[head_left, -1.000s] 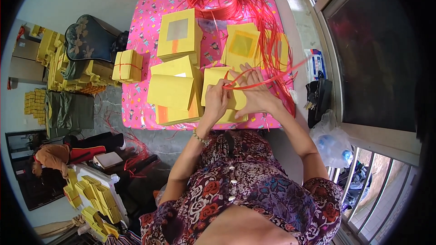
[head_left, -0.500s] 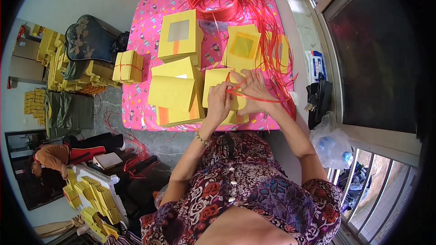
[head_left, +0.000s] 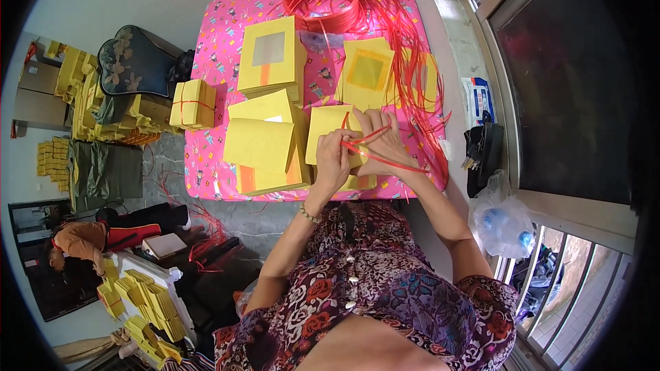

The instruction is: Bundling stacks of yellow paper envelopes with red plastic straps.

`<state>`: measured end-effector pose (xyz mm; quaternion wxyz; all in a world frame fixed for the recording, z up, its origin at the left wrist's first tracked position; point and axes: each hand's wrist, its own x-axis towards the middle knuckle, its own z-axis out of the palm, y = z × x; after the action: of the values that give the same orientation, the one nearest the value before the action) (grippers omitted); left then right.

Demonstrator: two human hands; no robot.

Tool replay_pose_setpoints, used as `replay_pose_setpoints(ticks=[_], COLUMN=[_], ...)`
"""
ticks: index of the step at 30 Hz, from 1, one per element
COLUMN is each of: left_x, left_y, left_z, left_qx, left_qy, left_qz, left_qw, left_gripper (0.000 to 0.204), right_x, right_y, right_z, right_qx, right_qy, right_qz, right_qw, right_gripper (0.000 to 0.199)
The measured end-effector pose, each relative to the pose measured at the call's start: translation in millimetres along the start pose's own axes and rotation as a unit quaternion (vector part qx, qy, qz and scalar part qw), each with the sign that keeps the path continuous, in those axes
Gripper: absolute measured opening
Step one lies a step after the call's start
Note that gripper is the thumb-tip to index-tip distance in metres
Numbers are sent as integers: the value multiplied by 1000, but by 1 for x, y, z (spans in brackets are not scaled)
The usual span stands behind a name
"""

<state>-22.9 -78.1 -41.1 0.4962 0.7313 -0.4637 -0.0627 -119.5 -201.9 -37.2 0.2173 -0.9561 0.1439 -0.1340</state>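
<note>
Both my hands are over a stack of yellow paper pieces (head_left: 322,122) near the table's front edge. A thin red plastic strap (head_left: 395,163) crosses the stack and loops over my right hand and wrist. My left hand (head_left: 332,158) is closed, pinching the strap above the middle of the stack. On the stack's right side my right hand (head_left: 382,143) rests with its fingers apart, under the strap. To the left lies a taller pile of yellow pieces (head_left: 258,144), its top piece askew.
A coil of red strap (head_left: 295,0) lies at the back of the pink table (head_left: 223,48), its strands hanging down the right. Other yellow stacks (head_left: 289,41) and a tied bundle (head_left: 194,104) share the table. Another person (head_left: 79,237) bends at the far left. A window (head_left: 564,82) stands right.
My right hand has shifted slightly down on the stack, its fingers drawn closer together. The strap loop has shifted over it. My left hand keeps its pinch in nearly the same spot.
</note>
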Motion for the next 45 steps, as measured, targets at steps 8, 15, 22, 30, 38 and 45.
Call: replay_pose_setpoints(ticks=[8,15,22,30,38,45], left_x=[-8,-9,-11,-13,-5,-1], left_y=[-13,-8,-13,-14,-9,-10], left_z=[-2,-1,0,-2,-1,1], left_qx=[-22,-41,-28,-28,4,-13], left_qy=[0,-24,-12,-14,-6,-2], left_qz=[-57,-72,-97,-95,-32,17], left_qw=[998,996,995,995,999,1000], left_gripper=[14,14,16,17,13,13], right_x=[-14,-48,-42,-34,7,4], right_y=[14,42,3,6,-16,-23], right_z=[-28,41,45,-11,-38,-33], right_qx=[95,377,375,98,78,114], right_qy=[50,136,108,183,77,108], right_qz=[91,211,201,178,-66,-70], right_qw=[990,891,899,962,992,985], right_gripper=[100,69,71,47,24,21])
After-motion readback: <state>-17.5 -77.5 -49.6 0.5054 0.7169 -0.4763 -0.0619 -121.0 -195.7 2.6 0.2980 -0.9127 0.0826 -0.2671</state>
